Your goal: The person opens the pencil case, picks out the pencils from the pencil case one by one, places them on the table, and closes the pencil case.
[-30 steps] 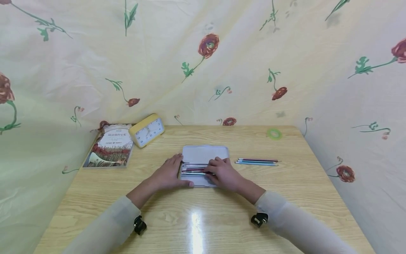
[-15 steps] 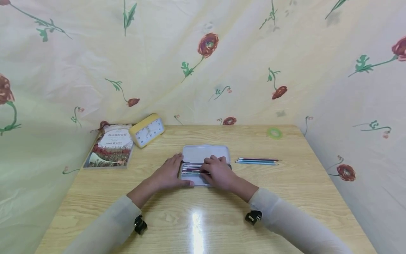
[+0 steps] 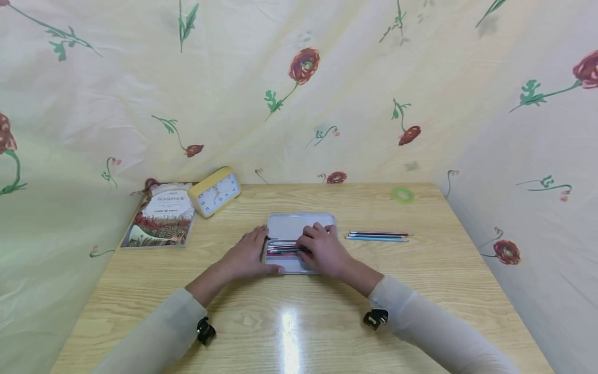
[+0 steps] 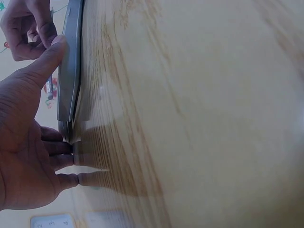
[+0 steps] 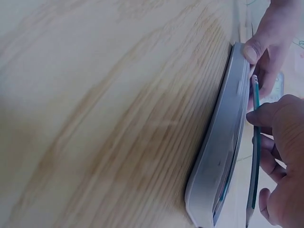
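Observation:
A pale grey pencil case lies with its lid folded back. Several pencils fill its rear compartment, their right parts hidden beneath my right hand. That hand pinches a dark green pencil between thumb and fingers, close over the case in the right wrist view. My left hand holds the case at its left end. In the left wrist view, its thumb rests on the front rim while the fingers reach to the back corner.
Several more pencils lie in a row to the right of the case. A yellow clock and a book stand at the back left. A green tape roll is near the back edge, before a floral curtain.
My right hand has shifted slightly left over the case, and the visible pencil ends in the compartment have changed places. The left hand has stayed still.

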Tool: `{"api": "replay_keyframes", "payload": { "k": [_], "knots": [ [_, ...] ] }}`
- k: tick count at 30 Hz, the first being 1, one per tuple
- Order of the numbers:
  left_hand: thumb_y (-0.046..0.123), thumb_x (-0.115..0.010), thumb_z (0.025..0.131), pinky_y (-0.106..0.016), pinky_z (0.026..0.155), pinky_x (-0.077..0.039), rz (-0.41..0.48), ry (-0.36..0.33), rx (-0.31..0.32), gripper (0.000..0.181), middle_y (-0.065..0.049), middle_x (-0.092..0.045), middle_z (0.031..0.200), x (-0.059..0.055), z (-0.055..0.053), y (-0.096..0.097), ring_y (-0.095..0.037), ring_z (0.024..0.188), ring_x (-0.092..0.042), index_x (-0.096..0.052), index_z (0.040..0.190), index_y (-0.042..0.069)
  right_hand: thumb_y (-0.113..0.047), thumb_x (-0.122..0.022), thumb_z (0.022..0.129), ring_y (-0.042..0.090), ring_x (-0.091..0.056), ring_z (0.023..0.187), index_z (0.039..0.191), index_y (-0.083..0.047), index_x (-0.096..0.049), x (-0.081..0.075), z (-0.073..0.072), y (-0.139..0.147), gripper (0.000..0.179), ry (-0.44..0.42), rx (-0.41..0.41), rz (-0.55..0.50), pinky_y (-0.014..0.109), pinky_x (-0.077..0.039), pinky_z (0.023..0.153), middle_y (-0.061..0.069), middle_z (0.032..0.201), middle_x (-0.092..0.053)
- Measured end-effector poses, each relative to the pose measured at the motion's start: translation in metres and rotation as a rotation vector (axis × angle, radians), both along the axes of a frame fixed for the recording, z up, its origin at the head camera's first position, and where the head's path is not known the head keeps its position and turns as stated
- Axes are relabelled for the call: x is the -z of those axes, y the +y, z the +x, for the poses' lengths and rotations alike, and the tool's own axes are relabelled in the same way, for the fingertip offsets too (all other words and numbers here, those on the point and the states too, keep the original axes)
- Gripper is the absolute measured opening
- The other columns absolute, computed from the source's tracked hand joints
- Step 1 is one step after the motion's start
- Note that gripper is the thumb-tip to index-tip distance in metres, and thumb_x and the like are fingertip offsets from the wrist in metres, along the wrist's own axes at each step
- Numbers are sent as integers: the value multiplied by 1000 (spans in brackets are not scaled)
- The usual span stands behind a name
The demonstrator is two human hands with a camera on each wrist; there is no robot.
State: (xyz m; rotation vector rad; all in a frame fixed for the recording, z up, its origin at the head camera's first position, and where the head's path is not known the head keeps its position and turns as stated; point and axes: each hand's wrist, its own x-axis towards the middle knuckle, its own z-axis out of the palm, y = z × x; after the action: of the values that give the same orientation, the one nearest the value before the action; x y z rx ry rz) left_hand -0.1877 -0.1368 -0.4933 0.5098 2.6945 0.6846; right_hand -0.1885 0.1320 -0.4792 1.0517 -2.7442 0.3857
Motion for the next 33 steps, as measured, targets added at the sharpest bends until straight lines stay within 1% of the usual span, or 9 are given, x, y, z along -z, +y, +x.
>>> {"api": "replay_keyframes", "payload": {
  "k": [5, 12, 18, 23, 28, 33],
  "knots": [
    [80, -81, 84, -63, 133, -36, 8, 3, -1, 135, -22, -23, 183, 0, -1, 0, -45, 169, -26, -22, 175, -1, -24, -88, 96, 22, -53, 91, 102, -18, -79, -1, -3, 8, 13, 74, 2, 1, 57, -49, 88, 0, 100, -67],
    [79, -82, 84, -62, 134, -35, 18, 10, 2, 135, -22, -24, 183, -1, 0, 0, -45, 169, -26, -22, 174, -2, -20, -88, 95, 23, -54, 93, 103, -17, -80, -3, -6, 23, 12, 84, 34, 27, 60, -51, 88, 0, 102, -69],
    [79, -82, 83, -63, 136, -32, 19, -1, -5, 136, -21, -22, 184, -1, 2, 0, -44, 171, -23, -22, 175, -1, -16, -90, 93, 24, -55, 91, 99, -17, -79, -5, -9, 42, 13, 134, 47, 13, 60, -51, 85, 0, 98, -67],
    [78, -82, 84, -63, 136, -31, 11, 2, -3, 135, -21, -22, 184, 0, 2, 0, -43, 171, -22, -22, 175, -1, -12, -91, 91, 25, -55, 90, 99, -15, -79, -5, -10, 60, 15, 137, 76, 2, 62, -51, 86, 1, 99, -69],
    [77, -83, 84, -63, 136, -31, 11, 0, -2, 134, -21, -23, 184, -2, 2, 1, -43, 171, -23, -22, 174, -2, -14, -93, 90, 26, -57, 93, 100, -15, -80, -5, -11, 77, 16, 133, 124, 20, 65, -52, 89, 3, 102, -72],
    [77, -83, 84, -63, 135, -33, 11, 0, -6, 135, -21, -23, 184, -1, 2, 2, -44, 171, -24, -22, 174, -2, -11, -93, 89, 28, -59, 93, 99, -14, -80, -5, -13, 93, 16, 151, 152, 14, 70, -52, 90, 3, 100, -72]
  ]
}}
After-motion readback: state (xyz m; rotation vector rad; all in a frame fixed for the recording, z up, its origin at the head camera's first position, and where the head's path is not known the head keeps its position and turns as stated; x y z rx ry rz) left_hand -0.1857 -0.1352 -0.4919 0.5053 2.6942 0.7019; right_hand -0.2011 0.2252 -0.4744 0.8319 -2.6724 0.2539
